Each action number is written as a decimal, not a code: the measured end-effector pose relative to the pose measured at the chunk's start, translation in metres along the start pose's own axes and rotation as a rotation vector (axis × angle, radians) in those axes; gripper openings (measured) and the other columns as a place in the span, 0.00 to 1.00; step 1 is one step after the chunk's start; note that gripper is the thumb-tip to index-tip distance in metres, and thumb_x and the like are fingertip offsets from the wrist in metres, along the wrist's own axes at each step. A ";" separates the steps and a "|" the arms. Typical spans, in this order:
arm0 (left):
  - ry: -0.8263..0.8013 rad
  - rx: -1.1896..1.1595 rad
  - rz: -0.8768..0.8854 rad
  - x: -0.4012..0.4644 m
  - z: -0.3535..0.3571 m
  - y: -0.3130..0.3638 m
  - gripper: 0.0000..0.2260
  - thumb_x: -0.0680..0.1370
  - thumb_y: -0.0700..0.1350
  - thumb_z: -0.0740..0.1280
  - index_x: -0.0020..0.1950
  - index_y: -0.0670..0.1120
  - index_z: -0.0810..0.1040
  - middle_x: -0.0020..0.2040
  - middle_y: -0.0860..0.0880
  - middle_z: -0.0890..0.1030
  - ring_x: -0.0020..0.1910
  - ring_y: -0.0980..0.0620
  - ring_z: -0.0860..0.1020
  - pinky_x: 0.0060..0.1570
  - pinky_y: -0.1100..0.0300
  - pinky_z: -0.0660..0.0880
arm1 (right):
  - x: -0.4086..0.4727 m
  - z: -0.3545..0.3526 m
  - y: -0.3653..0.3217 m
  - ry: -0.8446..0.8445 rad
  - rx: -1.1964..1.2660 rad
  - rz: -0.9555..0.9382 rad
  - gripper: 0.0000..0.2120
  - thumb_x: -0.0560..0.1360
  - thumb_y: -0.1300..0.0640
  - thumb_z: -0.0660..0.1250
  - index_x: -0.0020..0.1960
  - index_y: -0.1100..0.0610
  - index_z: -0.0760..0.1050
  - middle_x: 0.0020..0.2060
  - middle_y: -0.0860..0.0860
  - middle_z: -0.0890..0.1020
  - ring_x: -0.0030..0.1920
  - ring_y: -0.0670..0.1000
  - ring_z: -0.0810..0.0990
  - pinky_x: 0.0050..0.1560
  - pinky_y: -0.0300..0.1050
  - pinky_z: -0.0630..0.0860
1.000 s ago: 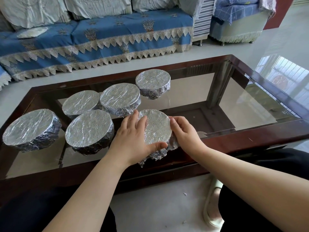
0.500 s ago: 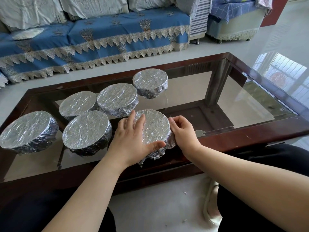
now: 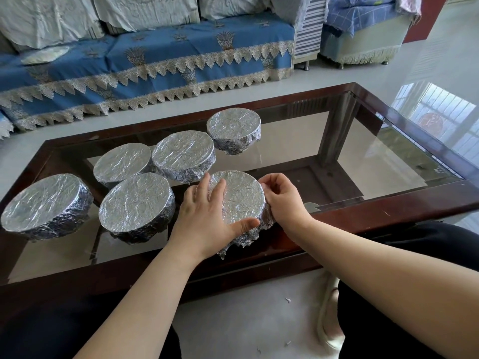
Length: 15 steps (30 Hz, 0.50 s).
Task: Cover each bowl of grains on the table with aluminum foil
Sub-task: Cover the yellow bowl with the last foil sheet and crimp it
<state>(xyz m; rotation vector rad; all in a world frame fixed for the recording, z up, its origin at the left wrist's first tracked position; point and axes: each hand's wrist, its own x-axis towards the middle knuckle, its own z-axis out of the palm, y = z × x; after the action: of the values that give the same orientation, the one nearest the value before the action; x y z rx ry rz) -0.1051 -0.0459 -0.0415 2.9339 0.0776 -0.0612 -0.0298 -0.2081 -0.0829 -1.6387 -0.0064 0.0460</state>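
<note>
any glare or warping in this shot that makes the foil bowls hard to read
Head view: daylight glare sits on the glass table top at right, away from the bowls; wide-angle bending curves the dark wooden table frame; the crinkled foil-covered bowl under the left hand and right hand is sharp, with soft sheen and no blown highlights.

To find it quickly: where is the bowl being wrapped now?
It sits at the table's near edge, between both hands, right of another covered bowl.

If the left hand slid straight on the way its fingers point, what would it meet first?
Probably the foil-covered bowl just beyond. The left hand lies flat on the near bowl, fingers pointing away and slightly right, toward that bowl's right edge; it might slip past.
</note>
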 end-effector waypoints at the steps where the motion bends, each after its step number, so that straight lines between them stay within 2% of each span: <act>1: 0.004 0.001 -0.008 0.000 0.000 0.001 0.59 0.57 0.84 0.41 0.81 0.52 0.47 0.81 0.47 0.42 0.78 0.40 0.45 0.75 0.43 0.49 | 0.001 -0.001 -0.001 0.015 -0.028 -0.021 0.06 0.76 0.61 0.68 0.44 0.52 0.78 0.41 0.50 0.83 0.41 0.47 0.79 0.49 0.47 0.78; 5: 0.013 0.003 -0.031 -0.001 0.000 0.003 0.59 0.57 0.83 0.41 0.81 0.51 0.47 0.81 0.46 0.42 0.78 0.40 0.46 0.75 0.43 0.49 | -0.001 -0.004 -0.003 0.070 -0.064 -0.056 0.07 0.76 0.62 0.69 0.43 0.51 0.79 0.37 0.49 0.84 0.35 0.43 0.79 0.41 0.42 0.78; 8: 0.015 0.005 -0.051 0.000 0.001 0.003 0.59 0.57 0.83 0.41 0.81 0.51 0.47 0.81 0.46 0.43 0.78 0.39 0.47 0.75 0.43 0.49 | -0.010 -0.007 -0.008 0.091 -0.022 -0.056 0.05 0.79 0.61 0.64 0.48 0.54 0.78 0.37 0.45 0.84 0.33 0.38 0.79 0.38 0.35 0.76; 10: 0.034 0.001 -0.070 0.000 0.001 0.005 0.59 0.57 0.83 0.41 0.81 0.51 0.48 0.81 0.46 0.44 0.78 0.38 0.47 0.75 0.43 0.50 | -0.019 -0.010 -0.008 0.081 0.007 -0.056 0.08 0.82 0.58 0.60 0.50 0.56 0.77 0.39 0.45 0.84 0.37 0.37 0.81 0.39 0.32 0.75; 11: 0.043 -0.001 -0.079 -0.001 0.001 0.006 0.59 0.57 0.83 0.41 0.81 0.51 0.48 0.81 0.45 0.45 0.77 0.38 0.48 0.75 0.43 0.50 | -0.025 -0.011 -0.008 0.059 0.012 -0.062 0.10 0.83 0.55 0.59 0.50 0.56 0.78 0.40 0.47 0.84 0.39 0.39 0.81 0.41 0.33 0.76; 13: 0.073 0.000 -0.094 -0.002 0.002 0.008 0.58 0.58 0.83 0.41 0.81 0.50 0.50 0.81 0.44 0.47 0.77 0.38 0.50 0.75 0.44 0.52 | -0.036 -0.011 -0.006 -0.011 -0.007 -0.078 0.12 0.82 0.51 0.59 0.52 0.55 0.79 0.42 0.48 0.84 0.42 0.43 0.82 0.43 0.37 0.77; 15: 0.099 0.005 -0.099 -0.002 0.003 0.011 0.58 0.58 0.83 0.41 0.80 0.50 0.51 0.81 0.43 0.48 0.76 0.38 0.51 0.74 0.44 0.54 | -0.041 -0.010 -0.002 -0.061 0.007 -0.078 0.10 0.82 0.52 0.60 0.54 0.56 0.78 0.47 0.46 0.84 0.44 0.42 0.81 0.45 0.36 0.77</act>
<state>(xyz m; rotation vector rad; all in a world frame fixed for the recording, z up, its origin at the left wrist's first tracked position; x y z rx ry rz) -0.1062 -0.0570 -0.0425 2.9357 0.2388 0.0696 -0.0708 -0.2191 -0.0787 -1.6286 -0.1168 0.0356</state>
